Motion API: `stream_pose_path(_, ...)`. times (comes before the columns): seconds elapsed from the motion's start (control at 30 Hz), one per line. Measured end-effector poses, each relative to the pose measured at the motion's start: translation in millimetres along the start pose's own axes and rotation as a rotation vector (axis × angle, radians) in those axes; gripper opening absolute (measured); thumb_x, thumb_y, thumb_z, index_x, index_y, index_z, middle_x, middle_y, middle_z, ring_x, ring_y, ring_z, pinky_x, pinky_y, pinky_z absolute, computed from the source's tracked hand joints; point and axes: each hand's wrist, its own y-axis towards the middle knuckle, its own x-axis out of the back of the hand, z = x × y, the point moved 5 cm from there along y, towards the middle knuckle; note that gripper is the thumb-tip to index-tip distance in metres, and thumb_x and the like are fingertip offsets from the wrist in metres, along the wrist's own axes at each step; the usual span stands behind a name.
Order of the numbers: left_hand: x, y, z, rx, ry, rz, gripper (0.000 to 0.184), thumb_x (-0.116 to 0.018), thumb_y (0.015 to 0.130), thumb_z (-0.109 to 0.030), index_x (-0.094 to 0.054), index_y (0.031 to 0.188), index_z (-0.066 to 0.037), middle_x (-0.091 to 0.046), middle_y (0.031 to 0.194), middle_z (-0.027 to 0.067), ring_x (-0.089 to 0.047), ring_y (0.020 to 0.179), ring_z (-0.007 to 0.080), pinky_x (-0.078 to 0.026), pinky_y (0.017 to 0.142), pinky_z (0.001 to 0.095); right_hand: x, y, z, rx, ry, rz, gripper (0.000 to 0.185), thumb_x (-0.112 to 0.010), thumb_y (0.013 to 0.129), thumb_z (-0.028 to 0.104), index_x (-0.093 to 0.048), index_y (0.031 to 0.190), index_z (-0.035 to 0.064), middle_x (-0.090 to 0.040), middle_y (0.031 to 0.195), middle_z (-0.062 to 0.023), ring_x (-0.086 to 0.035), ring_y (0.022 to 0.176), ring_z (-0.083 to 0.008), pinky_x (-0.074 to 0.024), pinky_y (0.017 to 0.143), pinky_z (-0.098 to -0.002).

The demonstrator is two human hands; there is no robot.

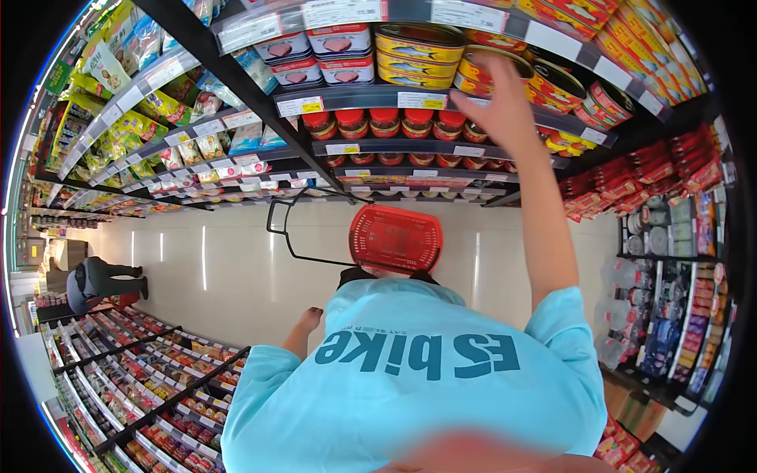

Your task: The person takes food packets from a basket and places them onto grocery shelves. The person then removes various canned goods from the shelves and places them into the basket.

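Note:
My right hand [505, 102] is raised to a shelf, its thumb and fingers apart and nothing seen in it. Just beyond it stand oval tins of fish with yellow and red labels [542, 83]; I cannot tell whether the fingertips touch one. More yellow oval tins [418, 59] are stacked to the left, beside blue and white meat tins [347, 59]. Below the hand, red-lidded jars [416, 122] line the lower shelf. My left hand [310, 319] hangs low at my side, away from the goods, its fingers too small and hidden to read.
On the floor before me sits a red shopping basket [394, 236] with a black handle [276, 229] to its left. Packed shelves [150, 363] run behind on the left. A bending person [98, 284] is farther down the aisle. Bottled goods [627, 307] stand at the right.

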Motion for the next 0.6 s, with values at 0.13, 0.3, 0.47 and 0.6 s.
stream_pose_path(0.13, 19, 7, -5, 0.063, -0.069, 0.004, 0.051, -0.052, 0.098, -0.037, -0.064, 0.128, 0.002, -0.064, 0.13, 0.025, -0.059, 0.124, 0.0403, -0.046, 0.104, 0.0441, -31, 67, 1, -0.056, -0.382, 0.209, 0.071, -0.082, 0.077, 0.041, -0.056, 0.13, 0.0009, -0.064, 0.122, -0.0223, -0.059, 0.118, -0.0411, -0.0483, 0.1, -0.0459)
stream_pose_path(0.3, 40, 32, 18, 0.092, -0.14, -0.064, 0.049, -0.055, 0.096, -0.041, -0.066, 0.125, -0.003, -0.068, 0.123, 0.0241, -0.063, 0.118, 0.0393, -0.05, 0.098, 0.0444, -66, 94, -20, -0.115, -0.405, 0.507, 0.081, -0.082, 0.075, 0.045, -0.053, 0.133, -0.0032, -0.062, 0.129, -0.0268, -0.059, 0.119, -0.0406, -0.0478, 0.102, -0.0407)
stream_pose_path(0.47, 57, 65, 47, 0.014, -0.111, -0.062, 0.052, -0.053, 0.097, -0.042, -0.065, 0.128, -0.002, -0.066, 0.127, 0.0253, -0.061, 0.121, 0.0397, -0.048, 0.102, 0.0459, -78, 103, -37, -0.057, -0.274, 0.541, 0.089, -0.091, 0.065, 0.04, -0.056, 0.134, -0.0029, -0.067, 0.126, -0.0225, -0.066, 0.113, -0.0336, -0.0516, 0.1, -0.0348)
stream_pose_path(0.6, 78, 73, 46, 0.051, -0.141, -0.051, 0.054, -0.053, 0.097, -0.043, -0.063, 0.131, -0.003, -0.065, 0.129, 0.0256, -0.059, 0.124, 0.0398, -0.047, 0.103, 0.0465, -74, 108, -37, -0.096, -0.172, 0.658, 0.085, -0.088, 0.069, 0.029, -0.05, 0.139, -0.0021, -0.063, 0.13, -0.0205, -0.06, 0.118, -0.032, -0.0444, 0.107, -0.0368)
